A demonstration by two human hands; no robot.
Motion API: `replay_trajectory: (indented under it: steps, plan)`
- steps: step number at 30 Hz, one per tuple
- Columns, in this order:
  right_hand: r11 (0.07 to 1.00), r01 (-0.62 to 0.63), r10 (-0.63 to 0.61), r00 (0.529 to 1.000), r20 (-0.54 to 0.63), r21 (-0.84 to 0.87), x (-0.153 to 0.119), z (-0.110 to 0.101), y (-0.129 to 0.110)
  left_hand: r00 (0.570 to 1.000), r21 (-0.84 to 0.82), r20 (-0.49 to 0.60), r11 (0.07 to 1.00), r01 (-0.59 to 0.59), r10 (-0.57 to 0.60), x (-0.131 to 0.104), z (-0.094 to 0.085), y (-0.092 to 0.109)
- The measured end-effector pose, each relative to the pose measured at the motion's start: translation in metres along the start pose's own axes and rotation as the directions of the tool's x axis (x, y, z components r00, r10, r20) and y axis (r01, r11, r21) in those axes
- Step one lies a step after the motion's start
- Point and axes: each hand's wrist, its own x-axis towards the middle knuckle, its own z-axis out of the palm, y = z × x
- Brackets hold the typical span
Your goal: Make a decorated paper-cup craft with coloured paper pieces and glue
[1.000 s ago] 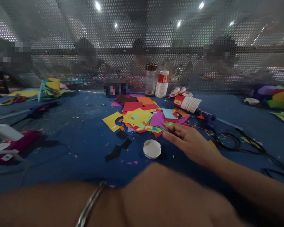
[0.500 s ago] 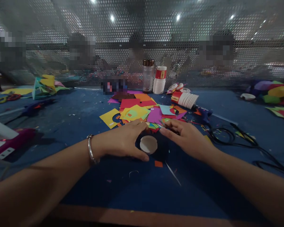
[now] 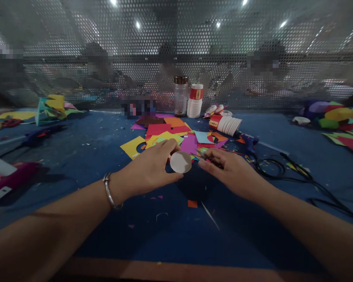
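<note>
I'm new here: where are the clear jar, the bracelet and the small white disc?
Jar (image 3: pixel 180 98): head view, on its clear side.
Bracelet (image 3: pixel 108 190): head view, on its silver band.
White disc (image 3: pixel 180 162): head view, on its pale face.

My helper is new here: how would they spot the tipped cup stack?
At the back of the blue table stands a clear jar. Right of it and nearer is the tipped cup stack, red and white. It lies sideways; the other stack stands upright.
</note>
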Motion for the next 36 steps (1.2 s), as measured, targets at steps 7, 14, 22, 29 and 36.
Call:
replay_trajectory:
  steps: [7, 14, 22, 29, 36]
  plan:
    - [0.982, -0.043, 0.071, 0.986, 0.150, -0.182, 0.000, -0.001, -0.003, 0.957, 0.080, 0.287, 0.994, -0.080, 0.054, -0.004, -0.005, 0.003]
    - [0.936, 0.013, 0.042, 0.988, 0.148, -0.351, -0.008, 0.002, -0.010, 0.942, 0.069, 0.336, 0.997, -0.034, 0.009, -0.003, -0.011, 0.000]
    - [0.836, 0.097, -0.031, 0.991, 0.129, -0.541, -0.016, 0.005, -0.015, 0.967, -0.113, 0.254, 0.993, 0.043, -0.013, 0.008, -0.013, -0.010]
    - [0.764, 0.108, -0.001, 0.986, 0.166, -0.636, -0.018, 0.002, -0.027, 0.966, -0.112, 0.255, 0.991, 0.074, -0.044, 0.012, -0.012, -0.012]
    - [0.755, 0.182, -0.063, 0.976, 0.206, -0.630, -0.018, -0.002, -0.024, 0.998, -0.080, -0.012, 0.995, 0.055, -0.056, 0.020, -0.007, -0.022]
